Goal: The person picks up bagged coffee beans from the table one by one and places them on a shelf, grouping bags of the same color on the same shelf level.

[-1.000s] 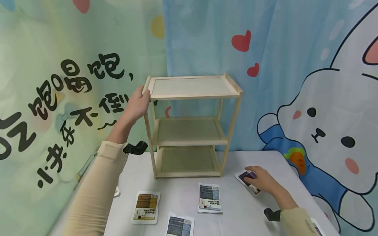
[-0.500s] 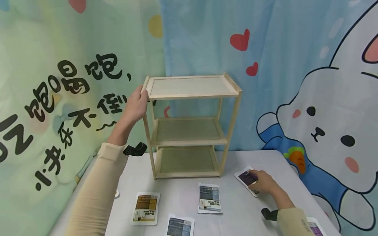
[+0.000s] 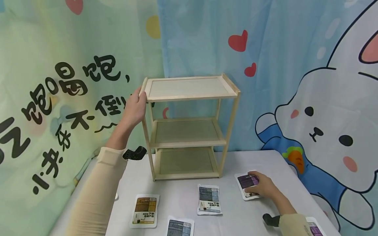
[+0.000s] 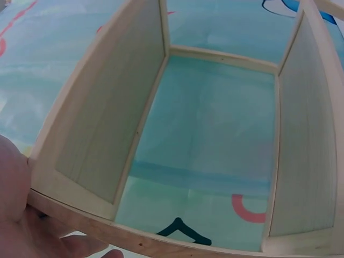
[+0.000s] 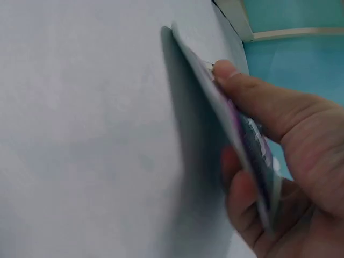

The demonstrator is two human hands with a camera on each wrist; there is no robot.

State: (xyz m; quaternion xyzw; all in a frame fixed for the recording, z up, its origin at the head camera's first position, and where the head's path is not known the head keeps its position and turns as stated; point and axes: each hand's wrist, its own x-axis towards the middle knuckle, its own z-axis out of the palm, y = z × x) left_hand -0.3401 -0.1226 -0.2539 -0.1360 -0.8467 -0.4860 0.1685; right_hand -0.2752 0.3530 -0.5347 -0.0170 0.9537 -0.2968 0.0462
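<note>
A three-tier wooden shelf [image 3: 189,144] with pale panels stands at the back of the table. My left hand [image 3: 135,106] grips the left end of its top tier, and the left wrist view has the fingers [image 4: 80,244] curled around that wooden edge. On the right side of the table, my right hand [image 3: 261,185] holds a flat white pouch with a purple-and-dark label [image 3: 247,182]. In the right wrist view the thumb [image 5: 252,88] lies on the label side of the pouch [image 5: 250,140], fingers behind it, and the pouch is tilted over the white tabletop.
Other flat pouches lie on the white table [image 3: 233,216]: one brown-labelled [image 3: 144,210], one blue-grey [image 3: 209,199], another blue-grey [image 3: 180,227] at the front, and a purple one [image 3: 315,227] beside my right sleeve. Printed curtains [image 3: 203,39] hang behind.
My right hand's grip has shifted on the purple-labelled pouch, which has turned to lie straighter in the head view. My left hand still holds the shelf; the head view has shifted slightly.
</note>
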